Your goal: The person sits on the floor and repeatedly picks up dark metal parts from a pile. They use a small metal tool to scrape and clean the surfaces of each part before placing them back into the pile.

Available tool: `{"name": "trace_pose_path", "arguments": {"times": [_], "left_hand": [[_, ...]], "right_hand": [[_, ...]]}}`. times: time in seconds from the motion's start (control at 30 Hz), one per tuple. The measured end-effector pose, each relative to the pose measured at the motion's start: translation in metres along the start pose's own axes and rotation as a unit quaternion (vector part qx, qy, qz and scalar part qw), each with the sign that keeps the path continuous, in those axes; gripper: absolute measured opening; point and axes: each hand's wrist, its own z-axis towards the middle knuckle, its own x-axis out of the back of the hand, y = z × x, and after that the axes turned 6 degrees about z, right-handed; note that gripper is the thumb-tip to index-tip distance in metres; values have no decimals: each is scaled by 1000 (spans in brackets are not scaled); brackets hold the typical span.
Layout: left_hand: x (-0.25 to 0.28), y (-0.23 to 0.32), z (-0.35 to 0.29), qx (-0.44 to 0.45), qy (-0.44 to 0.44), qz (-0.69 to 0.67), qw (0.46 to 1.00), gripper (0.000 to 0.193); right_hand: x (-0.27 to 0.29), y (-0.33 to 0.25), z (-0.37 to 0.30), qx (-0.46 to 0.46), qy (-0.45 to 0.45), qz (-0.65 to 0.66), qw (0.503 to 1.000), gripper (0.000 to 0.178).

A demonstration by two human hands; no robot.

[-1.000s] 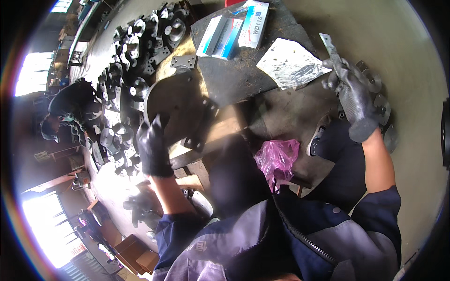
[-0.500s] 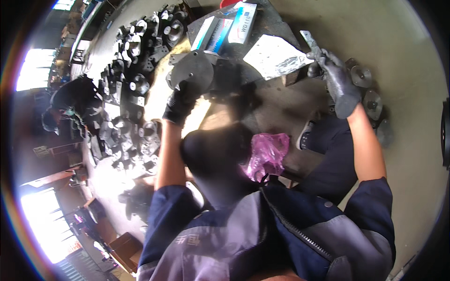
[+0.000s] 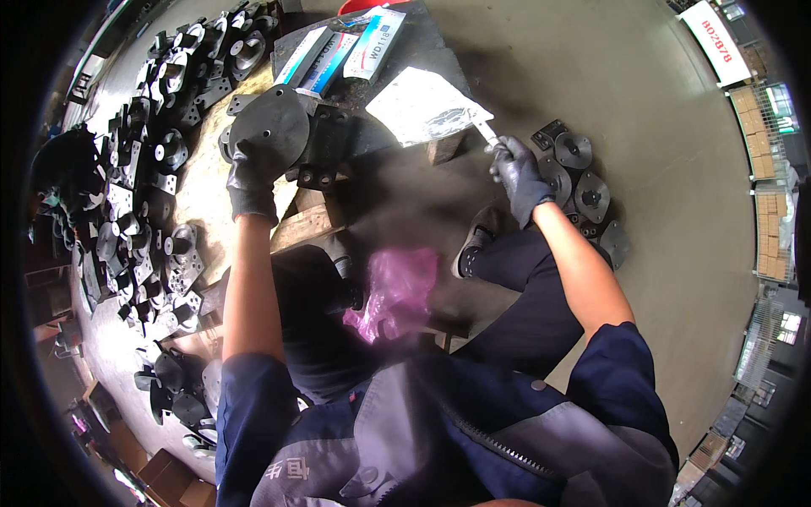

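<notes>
Grey plate (image 3: 280, 127) in left grip (image 3: 251, 180)

The dark surface (image 3: 432, 42) carries a wrinkled white sheet (image 3: 416, 106) and, left of the sheet, blue-and-white boxes (image 3: 374, 46) close together. On the grey floor (image 3: 676, 152) — right of the sheet — lie round metal parts (image 3: 591, 196); many more metal pieces (image 3: 171, 150) spread well left of it.

Left fingers (image 3: 241, 157) grip dark plate (image 3: 280, 118); right fingers (image 3: 506, 155) hold pale strip (image 3: 483, 129) near white sheet (image 3: 414, 101).
</notes>
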Motion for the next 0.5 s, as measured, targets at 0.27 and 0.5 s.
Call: {"name": "trace_pose_path", "arguments": {"times": [0.27, 0.5], "left_hand": [[-3, 2, 19, -31, -2, -104, 994, 46], [-6, 14, 16, -111, 46, -61, 991, 39]], "right_hand": [[-4, 5, 11, 35, 75, -163, 983, 13], [-28, 4, -2, 139, 73, -329, 931, 11]]}}
